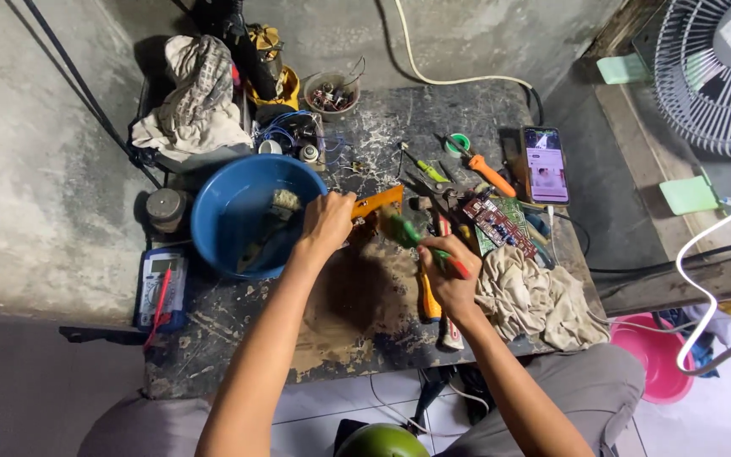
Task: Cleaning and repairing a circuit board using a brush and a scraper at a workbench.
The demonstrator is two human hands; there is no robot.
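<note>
My left hand [325,222] grips an orange flat board [380,201] at its left end, holding it just above the dark worn table [357,338]. My right hand [448,275] is closed around a green-handled tool [408,232] whose tip points up-left toward the orange board. The blue plastic basin [239,211] sits immediately left of my left hand, with a brush and debris inside. A red and green circuit board [496,222] lies just right of my right hand.
A beige rag [535,296] lies at the table's right edge. A phone [545,164], orange-handled screwdriver [489,175], multimeter [162,289], cloth pile [196,97] and wire parts [298,135] ring the table. A fan [712,76] and pink bucket [657,355] stand to the right.
</note>
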